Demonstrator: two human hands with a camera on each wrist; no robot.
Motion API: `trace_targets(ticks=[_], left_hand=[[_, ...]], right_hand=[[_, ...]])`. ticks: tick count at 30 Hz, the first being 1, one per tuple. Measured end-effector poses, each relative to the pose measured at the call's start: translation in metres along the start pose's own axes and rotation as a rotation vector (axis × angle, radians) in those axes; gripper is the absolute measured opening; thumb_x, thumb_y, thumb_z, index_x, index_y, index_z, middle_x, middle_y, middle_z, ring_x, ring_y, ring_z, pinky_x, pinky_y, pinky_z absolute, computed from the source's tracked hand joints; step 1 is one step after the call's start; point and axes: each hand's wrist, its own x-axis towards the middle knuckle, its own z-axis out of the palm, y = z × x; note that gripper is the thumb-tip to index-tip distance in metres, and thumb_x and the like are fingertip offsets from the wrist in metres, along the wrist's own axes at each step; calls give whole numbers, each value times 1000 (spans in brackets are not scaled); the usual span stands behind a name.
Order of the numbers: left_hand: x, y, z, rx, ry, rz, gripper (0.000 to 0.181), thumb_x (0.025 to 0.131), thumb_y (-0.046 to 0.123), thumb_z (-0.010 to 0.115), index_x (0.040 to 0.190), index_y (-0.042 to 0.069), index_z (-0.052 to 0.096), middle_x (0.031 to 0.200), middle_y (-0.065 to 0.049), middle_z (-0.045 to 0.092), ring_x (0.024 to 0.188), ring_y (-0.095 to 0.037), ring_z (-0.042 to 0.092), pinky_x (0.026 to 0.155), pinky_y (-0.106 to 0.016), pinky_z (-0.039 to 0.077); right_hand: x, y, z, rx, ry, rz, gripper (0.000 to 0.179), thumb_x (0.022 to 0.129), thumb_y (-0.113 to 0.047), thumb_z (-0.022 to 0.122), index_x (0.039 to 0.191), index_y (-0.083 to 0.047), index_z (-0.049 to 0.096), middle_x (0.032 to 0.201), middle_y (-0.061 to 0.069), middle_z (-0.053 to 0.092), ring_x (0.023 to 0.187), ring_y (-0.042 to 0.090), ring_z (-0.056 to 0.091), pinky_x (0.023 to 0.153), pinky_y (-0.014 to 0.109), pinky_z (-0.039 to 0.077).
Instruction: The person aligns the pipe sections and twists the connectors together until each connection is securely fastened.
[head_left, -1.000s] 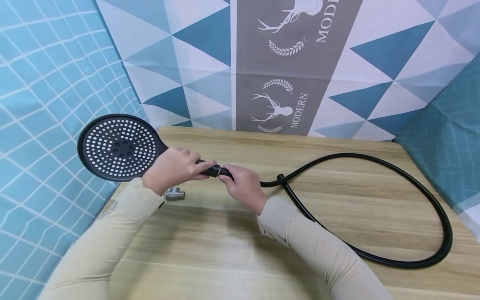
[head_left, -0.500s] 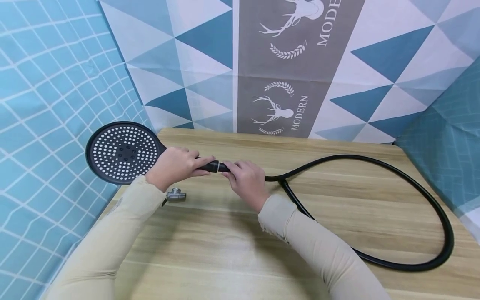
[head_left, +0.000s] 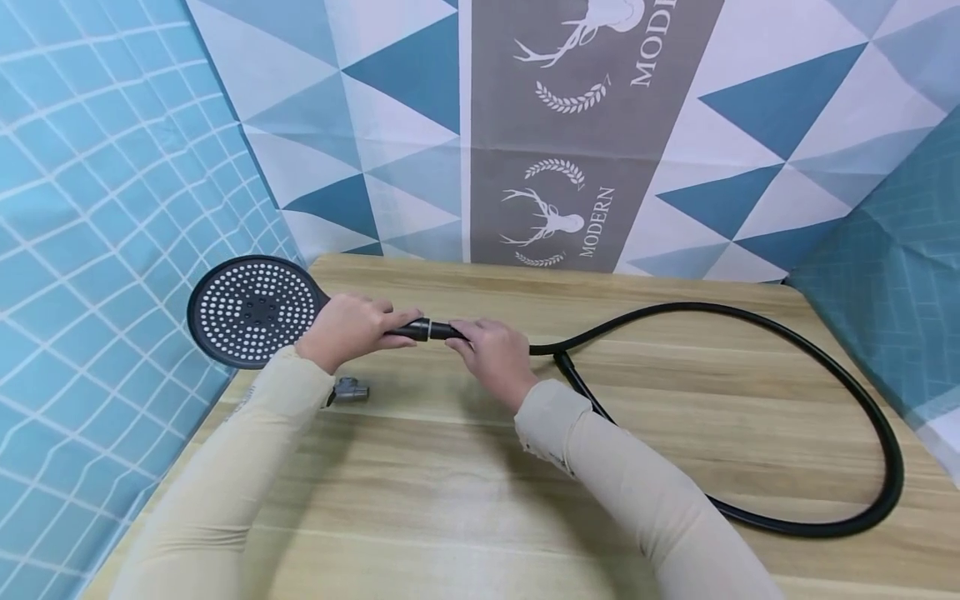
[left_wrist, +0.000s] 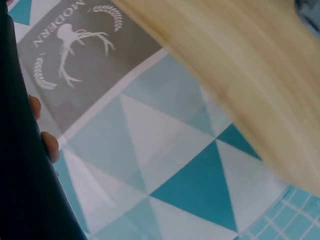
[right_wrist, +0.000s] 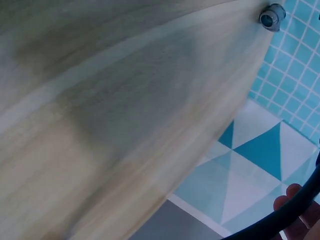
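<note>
A round black shower head with pale nozzles faces up at the left of the head view. My left hand grips its handle, fingertips showing past the far side in the left wrist view. At the handle's end, my right hand holds the end of a black hose, thumb lying along it. A thin light ring marks where handle and hose end meet. In the right wrist view the hose runs across my right fingers. Both hands are raised over the wooden table.
A small metal valve fitting lies on the wooden table below my left wrist. The hose loops widely over the table's right side, its other end crossing under near my right hand. Patterned walls stand behind and at both sides.
The shower head has shifted slightly right and down, its handle now lying flatter. The joint between handle and hose has moved slightly left and up. Both hands keep their hold.
</note>
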Motion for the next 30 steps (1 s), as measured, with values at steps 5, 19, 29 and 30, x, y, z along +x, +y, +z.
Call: trace_targets(ticks=[5,19,29,30], left_hand=[[-5,-1,11,-63,12,14,41,84,51,67,104,15,70,62,-5,60,42,-16,47,42,-35,45],[-11,7,28,-109,-41,24,41,80,46,72,104,13,71,63,-6,61,43,-16,48,42,-36,45],[-12,-8,36,-152,-100,-33,45,78,41,78,111,11,72,71,-9,66,48,-18,55,46,-36,49],[-12,-9,35,-164,-110,-34,45,78,40,78,112,11,72,70,-9,66,47,-18,55,46,-36,49]], right_hand=[[-1,-1,10,29,-38,1,35,83,-35,76,112,-15,74,95,3,74,79,19,70,59,33,54],[7,-10,23,67,-336,87,15,93,-28,67,90,-14,62,81,1,67,67,17,62,55,36,49],[19,-11,33,-120,-178,-38,21,91,-31,69,104,-15,71,87,4,70,74,20,64,61,31,51],[21,-11,33,-155,-166,-65,21,90,-32,69,102,-15,72,86,4,70,75,20,64,63,31,51]])
